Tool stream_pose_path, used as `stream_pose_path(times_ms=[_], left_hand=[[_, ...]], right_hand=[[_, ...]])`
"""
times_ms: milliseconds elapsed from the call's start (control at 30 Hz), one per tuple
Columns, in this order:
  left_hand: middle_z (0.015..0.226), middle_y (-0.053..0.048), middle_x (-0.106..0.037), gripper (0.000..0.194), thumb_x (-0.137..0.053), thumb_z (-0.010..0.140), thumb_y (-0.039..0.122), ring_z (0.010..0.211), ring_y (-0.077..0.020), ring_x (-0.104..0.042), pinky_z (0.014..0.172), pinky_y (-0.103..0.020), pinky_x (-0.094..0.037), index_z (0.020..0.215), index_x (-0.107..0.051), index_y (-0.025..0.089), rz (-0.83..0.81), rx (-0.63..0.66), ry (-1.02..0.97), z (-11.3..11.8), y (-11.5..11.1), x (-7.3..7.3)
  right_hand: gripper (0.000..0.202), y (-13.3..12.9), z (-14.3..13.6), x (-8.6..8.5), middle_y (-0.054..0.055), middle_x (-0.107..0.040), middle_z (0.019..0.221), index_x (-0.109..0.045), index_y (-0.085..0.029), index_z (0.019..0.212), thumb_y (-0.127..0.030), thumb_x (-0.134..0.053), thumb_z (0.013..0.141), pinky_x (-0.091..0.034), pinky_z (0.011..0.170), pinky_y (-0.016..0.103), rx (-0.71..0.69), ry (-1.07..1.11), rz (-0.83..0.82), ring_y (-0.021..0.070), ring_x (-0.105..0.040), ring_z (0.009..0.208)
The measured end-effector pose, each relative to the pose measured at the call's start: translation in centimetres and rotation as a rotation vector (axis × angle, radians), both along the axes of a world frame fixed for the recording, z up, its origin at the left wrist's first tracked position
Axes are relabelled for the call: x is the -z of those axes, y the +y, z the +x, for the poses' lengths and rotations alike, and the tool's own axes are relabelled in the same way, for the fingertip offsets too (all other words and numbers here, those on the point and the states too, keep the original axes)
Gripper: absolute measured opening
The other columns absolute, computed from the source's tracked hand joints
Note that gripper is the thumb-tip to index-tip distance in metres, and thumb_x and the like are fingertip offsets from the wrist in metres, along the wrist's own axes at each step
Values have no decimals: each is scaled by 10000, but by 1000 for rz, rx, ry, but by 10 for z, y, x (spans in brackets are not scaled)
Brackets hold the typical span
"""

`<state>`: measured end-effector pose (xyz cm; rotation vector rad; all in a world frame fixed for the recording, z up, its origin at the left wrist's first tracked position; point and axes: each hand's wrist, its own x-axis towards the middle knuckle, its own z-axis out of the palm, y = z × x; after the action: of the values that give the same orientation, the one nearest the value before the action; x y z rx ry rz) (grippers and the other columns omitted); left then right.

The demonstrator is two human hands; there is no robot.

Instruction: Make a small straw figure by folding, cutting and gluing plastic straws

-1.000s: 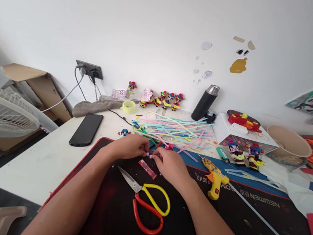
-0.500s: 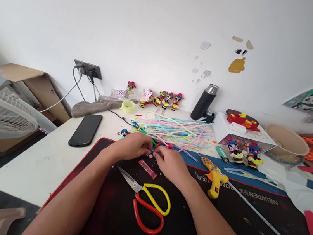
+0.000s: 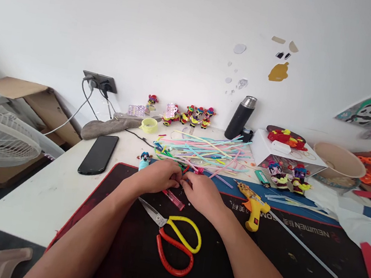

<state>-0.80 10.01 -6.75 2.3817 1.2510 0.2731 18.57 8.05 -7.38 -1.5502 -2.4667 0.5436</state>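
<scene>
Fuzzy stems crowd the counter beyond the left hand and right hand; scissors and a red lighter, partly covered, lie nearer. Whether either grip holds anything, I cannot tell.

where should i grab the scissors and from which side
I'd take the scissors by the yellow loop and red loop, coming from the person's near right side. They lie flat on the dark mat, loops toward the person and slightly spread, while the pointed blades aim away to the left, so this approach should avoid the tip.
</scene>
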Motion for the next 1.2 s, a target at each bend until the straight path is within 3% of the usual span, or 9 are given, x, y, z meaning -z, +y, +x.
stream_pose_path(times_ms=[333, 467, 567, 700, 1033, 1200], left_hand=[[925, -48, -728, 84, -649, 877, 254, 883, -236, -643, 777, -325, -456, 898, -718, 212, 20, -32, -27, -3, 0, -4], [802, -12, -716, 131, -641, 892, 331, 723, -194, -638, 660, -294, -449, 887, -697, 212, -107, -132, -156, -5, -1, -10], [806, -9, -727, 187, -666, 883, 395, 742, -194, -655, 684, -289, -481, 900, -690, 211, -157, -164, -294, -6, -2, -14], [900, -27, -766, 237, -679, 865, 394, 827, -211, -687, 752, -301, -509, 995, -735, 204, -200, -210, -404, -7, -1, -15], [876, -23, -774, 157, -690, 843, 340, 830, -209, -685, 779, -311, -502, 863, -765, 203, -156, -246, -438, -5, 0, -16], [874, -31, -770, 180, -726, 832, 366, 838, -209, -677, 782, -311, -496, 859, -769, 193, -192, -268, -568, -5, 2, -9]], right_hand=[[203, 1, 0, -2, 50, -793, 899, -749, -227, 1050, -294, -558, 1035, -358, 659, 296, 17, 65, 18, 219, -719, 845], [194, 0, 0, -6, 21, -767, 818, -741, -235, 1046, -297, -557, 1036, -324, 617, 296, 42, 109, 10, 193, -679, 736], [195, 0, 1, -6, 14, -762, 820, -742, -237, 1041, -288, -554, 1033, -319, 617, 292, 58, 169, 9, 184, -654, 714], [200, 0, 2, -5, 13, -758, 810, -737, -233, 1061, -286, -546, 1031, -318, 622, 285, 63, 227, 13, 181, -639, 700], [189, 0, 2, -4, 8, -735, 762, -734, -230, 1006, -300, -560, 1030, -305, 616, 282, 58, 235, 36, 178, -628, 689], [186, 1, 2, -2, 9, -732, 757, -737, -222, 976, -292, -572, 1024, -308, 611, 279, 56, 298, 23, 173, -625, 679]])
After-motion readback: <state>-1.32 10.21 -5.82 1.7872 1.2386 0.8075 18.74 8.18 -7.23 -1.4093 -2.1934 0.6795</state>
